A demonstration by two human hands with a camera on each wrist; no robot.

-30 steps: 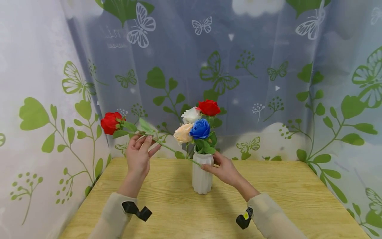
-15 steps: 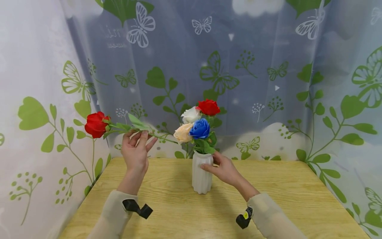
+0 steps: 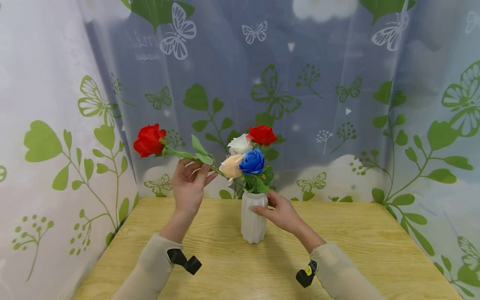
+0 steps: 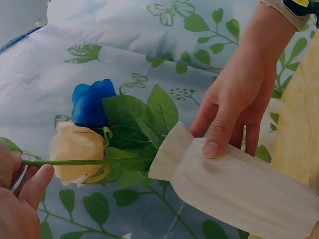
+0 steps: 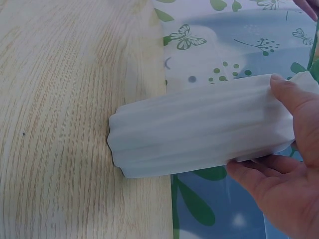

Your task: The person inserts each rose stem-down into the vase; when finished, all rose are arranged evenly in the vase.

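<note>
My left hand pinches the green stem of a red artificial rose, whose bloom leans out to the left. The stem slants down to the mouth of a white ribbed vase, and in the left wrist view its lower end reaches the leaves at the rim. Around the vase's upper part my right hand is curled, thumb in front. In the vase stand a white rose, a second red rose, a peach rose and a blue rose.
The vase stands upright on a light wooden table, towards its back edge. Behind and on both sides hangs a curtain printed with leaves and butterflies. A black wrist camera sits on the left sleeve.
The left hand first drew the red rose leftward, its stem end leaving the right thumb. Now it has come back right with the stem end at the vase mouth. Right hand and vase stayed put.
</note>
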